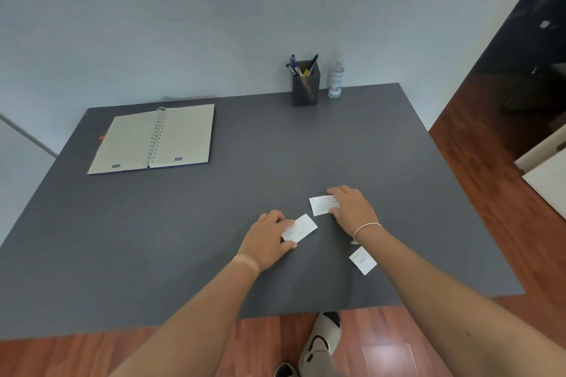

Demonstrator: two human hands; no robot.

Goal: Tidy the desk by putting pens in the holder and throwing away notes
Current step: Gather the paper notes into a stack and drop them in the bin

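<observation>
We have three notes left on the desk (214, 223). Our left hand (269, 240) pinches one note (301, 228); our right hand (352, 208) closes on a second note (321, 204) just beyond. A third note (363, 260) lies loose, near right. The pens (301, 66) already stand in the holder (305, 87), far right. No bin shows.

Small home-office corner: grey desk (214, 223) against bare wall, open spiral notebook (153, 139) and pen holder (305, 87) beyond the fingers, wood floor (490, 177).

Pale wall (153, 9), grey desk (214, 223), reddish wood floor (477, 162)
</observation>
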